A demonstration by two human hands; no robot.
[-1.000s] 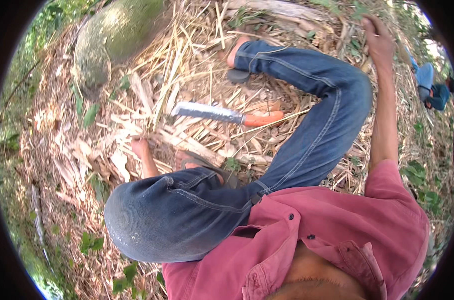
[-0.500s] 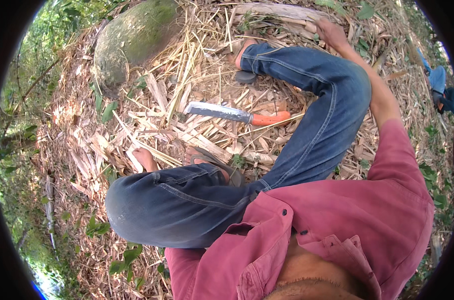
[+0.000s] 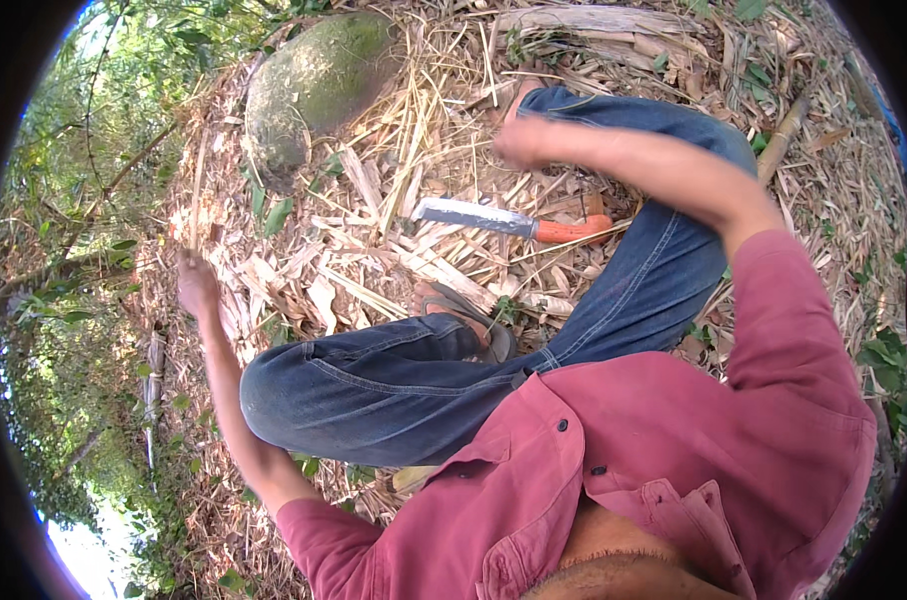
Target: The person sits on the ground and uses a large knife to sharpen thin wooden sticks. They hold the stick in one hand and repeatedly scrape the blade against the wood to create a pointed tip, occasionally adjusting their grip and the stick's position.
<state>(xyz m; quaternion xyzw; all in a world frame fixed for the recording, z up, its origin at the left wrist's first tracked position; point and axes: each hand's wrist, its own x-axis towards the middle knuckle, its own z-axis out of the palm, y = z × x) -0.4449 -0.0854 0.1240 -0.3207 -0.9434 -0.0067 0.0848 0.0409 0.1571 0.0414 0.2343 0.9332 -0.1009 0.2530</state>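
At the far left my left hand (image 3: 196,287) is closed on a thin, pale strip (image 3: 200,190) that stands up above the fist. My right hand (image 3: 524,142) hangs over my right foot and shin, its fingers smeared by motion; whether anything is in it cannot be made out. Between my legs a machete (image 3: 479,217) lies on the wood chips, its grey blade pointing left and its orange handle (image 3: 574,230) close to my right thigh. Neither hand touches it.
A mossy rounded boulder (image 3: 319,85) sits ahead, left of a heap of straw-like strips (image 3: 424,130). A weathered log (image 3: 604,20) lies at the far side. Leafy plants (image 3: 84,290) line the left, and a stick (image 3: 784,140) rests at the right.
My right hand has swept left from beside the log to above my foot. My left hand has come out from beyond my left knee and moved far left, with the strip now showing.
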